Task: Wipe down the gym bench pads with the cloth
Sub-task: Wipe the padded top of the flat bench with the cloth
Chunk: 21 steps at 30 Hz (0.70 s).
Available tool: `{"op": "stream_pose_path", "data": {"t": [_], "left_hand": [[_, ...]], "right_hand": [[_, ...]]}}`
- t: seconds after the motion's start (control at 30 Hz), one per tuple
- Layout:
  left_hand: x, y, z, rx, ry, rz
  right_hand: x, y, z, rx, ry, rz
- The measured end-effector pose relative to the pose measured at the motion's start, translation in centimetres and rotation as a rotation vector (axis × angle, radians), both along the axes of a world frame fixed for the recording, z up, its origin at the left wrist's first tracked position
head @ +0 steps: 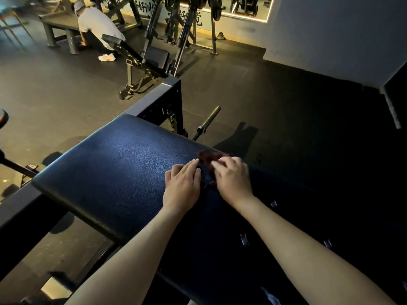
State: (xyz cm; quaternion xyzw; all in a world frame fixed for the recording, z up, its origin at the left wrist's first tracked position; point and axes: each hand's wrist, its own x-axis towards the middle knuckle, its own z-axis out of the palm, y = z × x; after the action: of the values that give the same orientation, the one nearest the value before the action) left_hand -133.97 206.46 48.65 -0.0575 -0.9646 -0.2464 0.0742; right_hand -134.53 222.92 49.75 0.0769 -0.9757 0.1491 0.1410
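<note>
Across the dark rubber floor (253, 89), a person in a white shirt (97, 25) crouches beside a low flat bench (59, 24). A crumpled white item (107, 57) lies near an adjustable incline bench (134, 56). A barbell end (208, 122) rests on the floor. A lit mirror (248, 7) lines the far wall.

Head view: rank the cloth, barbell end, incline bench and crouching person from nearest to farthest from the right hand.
1. cloth, under the right hand fingers on the pad.
2. barbell end, on the floor just beyond the pad.
3. incline bench, farther back, left.
4. crouching person, farthest, upper left.
</note>
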Motion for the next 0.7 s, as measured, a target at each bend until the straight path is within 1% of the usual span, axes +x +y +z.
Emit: {"op": "stream_pose_path", "data": {"t": [0.07,0.1,0.17,0.27,0.33,0.37,0.43,0.5,0.53,0.57,0.63,0.7], "left_hand": [[0.0,0.0,0.0,-0.004,-0.001,-0.001],[0.0,0.1,0.0,0.0,-0.001,0.0],[0.0,0.2,0.1,0.026,-0.001,0.006],[0.0,0.1,0.1,0.133,-0.03,0.019],[0.0,-0.3,0.0,0.184,-0.036,0.027],[0.0,-0.6,-0.1,0.177,-0.021,0.02],[-0.1,-0.9,0.0,0.144,-0.027,0.001],[-0.2,-1.3,0.0,0.12,-0.047,-0.024],[-0.3,-1.5,0.2,0.102,-0.043,-0.046],[-0.5,-1.8,0.3,0.061,-0.027,-0.077],[-1.3,-2.7,0.7,-0.043,0.008,-0.134],[-2.4,-3.8,0.9,-0.079,0.009,-0.135]], "right_hand": [[-0.6,0.4,0.2,-0.006,-0.163,-0.15],[-0.4,0.2,0.1,-0.02,-0.218,-0.161],[0.1,-1.2,0.0,-0.062,-0.26,-0.082],[0.8,-3.4,-0.2,-0.148,-0.221,0.1],[0.9,-3.4,-0.1,-0.134,-0.22,0.173],[0.7,-2.8,-0.1,-0.112,-0.211,0.17],[0.5,-1.3,-0.3,-0.082,-0.186,0.049],[0.9,-0.5,-0.3,-0.111,-0.204,-0.149],[1.1,-0.8,-0.3,-0.139,-0.219,-0.213],[1.2,-1.4,-0.2,-0.156,-0.231,-0.233],[0.7,-3.0,0.1,-0.182,-0.249,-0.196],[-1.0,-4.4,0.4,-0.228,-0.295,-0.153]]}}
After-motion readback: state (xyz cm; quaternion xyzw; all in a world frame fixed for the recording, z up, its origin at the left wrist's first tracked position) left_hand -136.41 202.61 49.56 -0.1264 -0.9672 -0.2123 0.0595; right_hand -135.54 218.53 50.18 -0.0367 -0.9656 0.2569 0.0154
